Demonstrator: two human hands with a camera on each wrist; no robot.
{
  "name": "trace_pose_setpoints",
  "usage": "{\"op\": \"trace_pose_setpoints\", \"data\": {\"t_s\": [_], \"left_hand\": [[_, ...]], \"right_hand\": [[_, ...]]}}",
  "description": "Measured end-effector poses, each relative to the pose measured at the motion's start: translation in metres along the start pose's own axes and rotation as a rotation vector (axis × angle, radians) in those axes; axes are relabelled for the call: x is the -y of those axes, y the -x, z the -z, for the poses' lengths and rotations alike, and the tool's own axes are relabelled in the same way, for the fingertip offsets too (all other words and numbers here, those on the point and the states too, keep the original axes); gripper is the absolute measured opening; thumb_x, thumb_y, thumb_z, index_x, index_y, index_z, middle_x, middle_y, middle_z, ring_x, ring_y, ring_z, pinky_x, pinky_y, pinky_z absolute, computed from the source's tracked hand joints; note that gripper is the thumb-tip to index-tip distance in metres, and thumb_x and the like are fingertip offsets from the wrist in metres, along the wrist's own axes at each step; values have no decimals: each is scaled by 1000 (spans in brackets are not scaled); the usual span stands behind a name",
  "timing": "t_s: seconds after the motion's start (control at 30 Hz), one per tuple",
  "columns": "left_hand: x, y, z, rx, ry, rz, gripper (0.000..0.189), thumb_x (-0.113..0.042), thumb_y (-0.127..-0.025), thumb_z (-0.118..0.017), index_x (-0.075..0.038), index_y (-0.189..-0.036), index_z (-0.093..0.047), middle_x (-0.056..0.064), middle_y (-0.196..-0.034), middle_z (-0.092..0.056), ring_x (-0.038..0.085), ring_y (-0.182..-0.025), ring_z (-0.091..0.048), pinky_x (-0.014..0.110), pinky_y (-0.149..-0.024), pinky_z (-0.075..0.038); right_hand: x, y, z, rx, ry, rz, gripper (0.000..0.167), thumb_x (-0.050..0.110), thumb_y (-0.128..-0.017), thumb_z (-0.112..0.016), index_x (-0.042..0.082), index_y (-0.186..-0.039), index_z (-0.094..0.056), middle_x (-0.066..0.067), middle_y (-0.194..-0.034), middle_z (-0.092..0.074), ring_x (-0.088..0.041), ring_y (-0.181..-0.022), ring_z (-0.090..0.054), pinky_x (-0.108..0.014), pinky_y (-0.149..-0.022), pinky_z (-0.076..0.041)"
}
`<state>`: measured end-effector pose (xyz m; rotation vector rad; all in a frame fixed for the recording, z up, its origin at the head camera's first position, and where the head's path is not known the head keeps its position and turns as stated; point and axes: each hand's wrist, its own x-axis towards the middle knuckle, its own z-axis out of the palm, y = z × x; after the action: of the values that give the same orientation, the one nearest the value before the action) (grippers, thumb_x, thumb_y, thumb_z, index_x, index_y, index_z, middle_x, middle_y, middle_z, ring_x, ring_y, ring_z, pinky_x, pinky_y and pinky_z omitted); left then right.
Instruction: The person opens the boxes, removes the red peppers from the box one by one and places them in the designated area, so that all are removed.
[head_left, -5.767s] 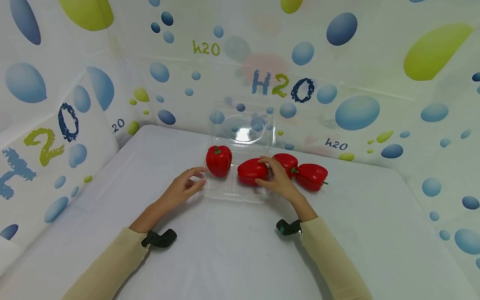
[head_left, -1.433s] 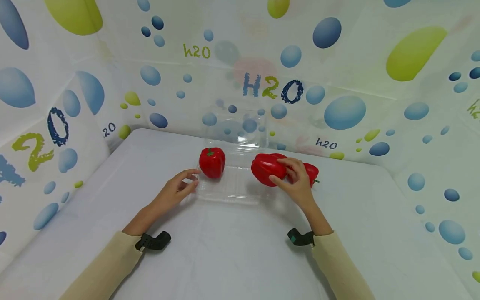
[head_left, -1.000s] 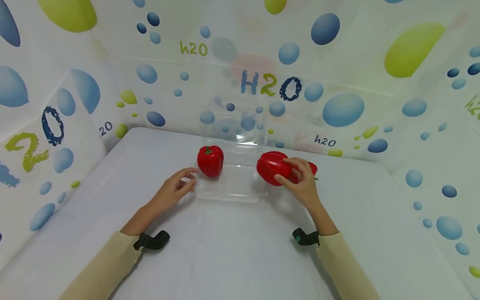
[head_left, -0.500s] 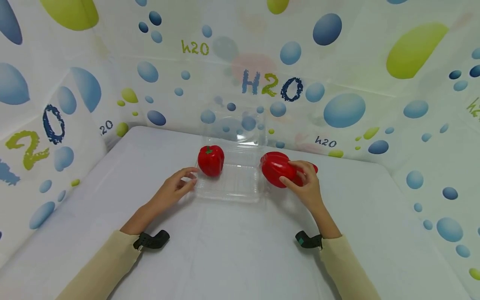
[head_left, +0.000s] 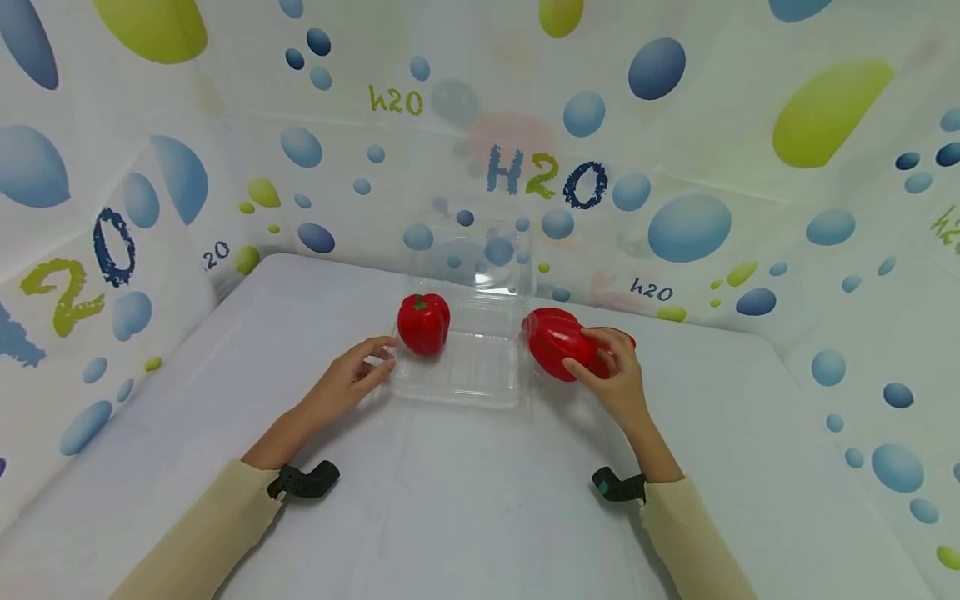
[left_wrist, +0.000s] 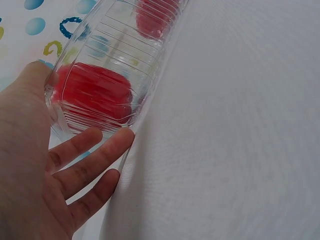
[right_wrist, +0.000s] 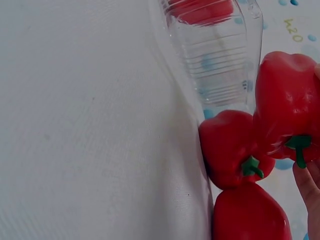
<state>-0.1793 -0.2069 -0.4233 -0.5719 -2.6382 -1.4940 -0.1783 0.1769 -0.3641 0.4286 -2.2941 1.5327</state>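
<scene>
Pepper (head_left: 553, 342) gripped by the right hand (head_left: 619, 381), just right of the clear tray (head_left: 480, 360), is best held without bumping it, left hand (head_left: 351, 373) (fingers relaxed) lightly bracing its left side

The clear container (head_left: 480, 358) is thin, glossy plastic moulded with ridges; the red pepper (head_left: 424, 325) at its 10 o'clock and the second red pepper (head_left: 555, 343) at its 3 o'clock look smooth, shiny and plastic. The tablecloth (head_left: 450, 517) is matt white cloth, and the printed backdrop (head_left: 480, 108) at 12 o'clock looks like faintly creased sheeting. The sleeves (head_left: 191, 533) are matt cloth, the wrist devices (head_left: 315, 481) dull black plastic.
</scene>
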Motion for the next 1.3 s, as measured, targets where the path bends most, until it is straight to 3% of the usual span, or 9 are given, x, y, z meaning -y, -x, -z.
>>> {"op": "trace_pose_setpoints", "data": {"t_s": [0.63,1.1,1.3], "left_hand": [[0,2,-1,-2,-11,4,38,-15,-100,-55,-6,-136,-47,18,-115,-59,22,-84,-66,21,-74,-52],[-1,1,-1,-5,-23,-8,37,-13,-100,-55,-5,-136,-47,17,-114,-60,22,-83,-66,21,-73,-52],[1,1,-1,-11,-38,-9,37,-12,-100,-54,-4,-135,-47,17,-112,-60,21,-81,-66,22,-72,-52]], "right_hand": [[-3,2,7,-4,58,44,52,-6,-78,-75,-12,-124,-54,-32,-132,-46,-23,-119,-46,-18,-91,-46],[-8,-1,17,41,103,12,51,-3,-80,-75,-9,-126,-54,-29,-133,-45,-22,-119,-43,-13,-90,-45],[-42,-4,19,45,107,37,53,4,-78,-79,1,-126,-57,-19,-134,-48,-22,-121,-44,-10,-88,-44]]}}
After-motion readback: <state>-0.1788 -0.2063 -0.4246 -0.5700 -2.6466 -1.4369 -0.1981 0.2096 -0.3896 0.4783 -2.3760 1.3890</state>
